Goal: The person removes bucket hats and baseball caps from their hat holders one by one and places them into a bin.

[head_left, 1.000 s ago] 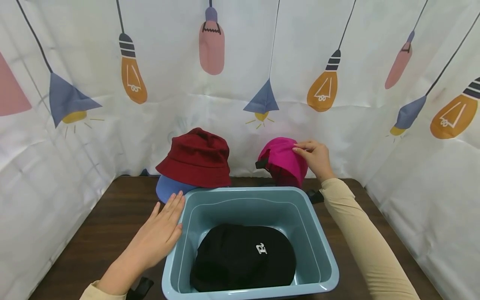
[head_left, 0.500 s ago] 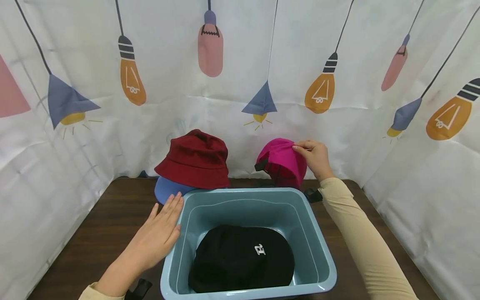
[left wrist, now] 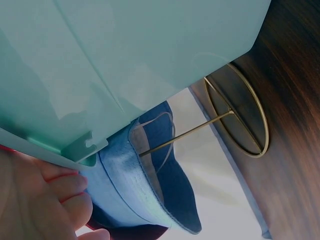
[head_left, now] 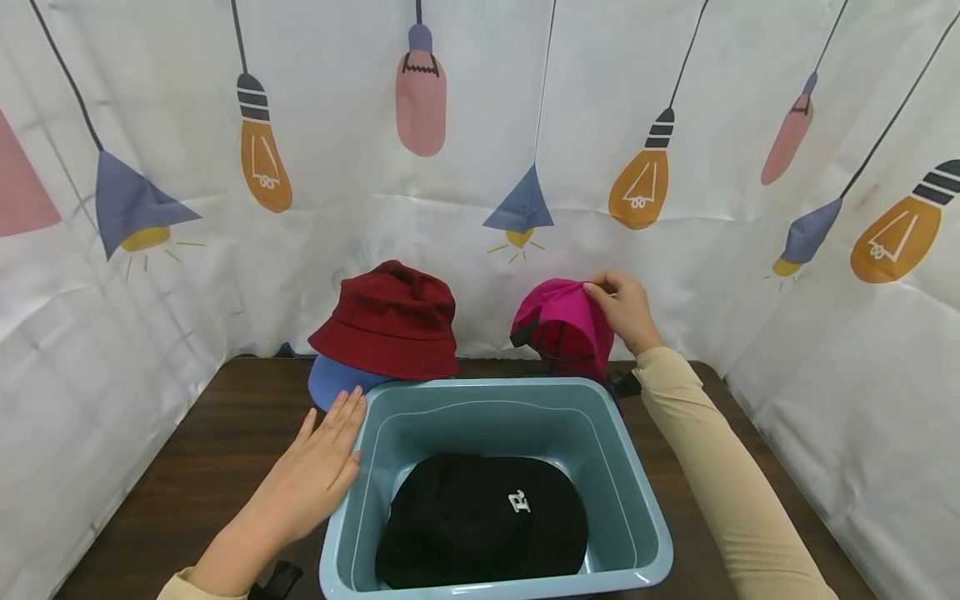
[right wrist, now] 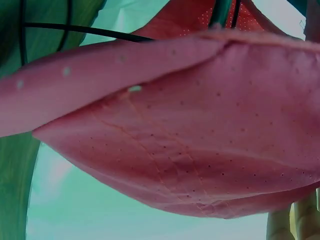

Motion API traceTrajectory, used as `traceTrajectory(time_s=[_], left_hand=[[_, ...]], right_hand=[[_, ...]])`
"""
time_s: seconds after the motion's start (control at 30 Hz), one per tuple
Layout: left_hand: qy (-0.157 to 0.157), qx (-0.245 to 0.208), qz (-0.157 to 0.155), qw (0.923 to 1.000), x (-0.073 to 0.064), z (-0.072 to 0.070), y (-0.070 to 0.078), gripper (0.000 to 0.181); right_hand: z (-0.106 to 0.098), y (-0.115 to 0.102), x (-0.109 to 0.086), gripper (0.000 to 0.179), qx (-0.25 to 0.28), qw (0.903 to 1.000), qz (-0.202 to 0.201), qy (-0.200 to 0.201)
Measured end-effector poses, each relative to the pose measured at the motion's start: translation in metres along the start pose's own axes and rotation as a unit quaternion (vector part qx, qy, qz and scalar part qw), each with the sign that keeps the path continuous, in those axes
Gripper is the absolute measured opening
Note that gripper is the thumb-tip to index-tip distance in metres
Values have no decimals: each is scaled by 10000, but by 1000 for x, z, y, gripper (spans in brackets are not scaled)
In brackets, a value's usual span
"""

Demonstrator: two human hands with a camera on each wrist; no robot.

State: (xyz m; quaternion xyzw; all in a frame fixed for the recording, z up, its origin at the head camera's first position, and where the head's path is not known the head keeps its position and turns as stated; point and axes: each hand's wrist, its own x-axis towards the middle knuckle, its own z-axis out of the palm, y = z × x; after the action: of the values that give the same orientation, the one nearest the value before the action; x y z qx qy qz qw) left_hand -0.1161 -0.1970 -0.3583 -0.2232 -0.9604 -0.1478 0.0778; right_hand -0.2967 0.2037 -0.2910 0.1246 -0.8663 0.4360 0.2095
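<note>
My left hand (head_left: 318, 462) lies with its fingers straight along the left rim of a light blue plastic tub (head_left: 654, 508). A black cap (head_left: 480, 525) with a white letter sits in the tub. Beyond it, my right hand (head_left: 626, 310) pinches the crown of a bright pink cap (head_left: 558, 312) between thumb and fingers. In the right wrist view the cap's perforated cloth (right wrist: 200, 125) fills the picture, with fingertips (right wrist: 303, 220) at the lower right. Black wire (right wrist: 95, 31) runs close to the cloth.
Left of the pink cap, a dark red bucket hat (head_left: 390, 321) rests over a blue hat (head_left: 337, 382). The left wrist view shows a gold wire stand (left wrist: 190, 130) reaching into the blue hat. A dark wooden table (head_left: 225, 433) bears everything; a printed white curtain (head_left: 465, 192) hangs behind.
The pink cap's crown tilts back a little and its opening shows more of the inside. My right hand has shifted slightly upward and left with it. The left hand stays put.
</note>
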Motion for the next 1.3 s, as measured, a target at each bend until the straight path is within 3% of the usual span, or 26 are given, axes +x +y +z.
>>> traceTrajectory(time_s=[0.33,0.6,0.93,1.1,1.3], left_hand=[[31,-67,41,10000,-1,0,-1,61],[42,-37,71,10000,-1,0,0,60],[41,-15,65,10000,0,1,0,59],[33,-18,50,10000,0,1,0,60],[31,-40,46,10000,0,1,0,59]], right_hand=[[6,-1,1,18,363,9979,224,-494],[10,-4,5,23,10,9984,102,-548],[18,-11,7,17,-486,9986,-194,-59],[20,-12,6,17,-479,9986,-82,230],[19,-15,6,18,-595,9981,-162,-75]])
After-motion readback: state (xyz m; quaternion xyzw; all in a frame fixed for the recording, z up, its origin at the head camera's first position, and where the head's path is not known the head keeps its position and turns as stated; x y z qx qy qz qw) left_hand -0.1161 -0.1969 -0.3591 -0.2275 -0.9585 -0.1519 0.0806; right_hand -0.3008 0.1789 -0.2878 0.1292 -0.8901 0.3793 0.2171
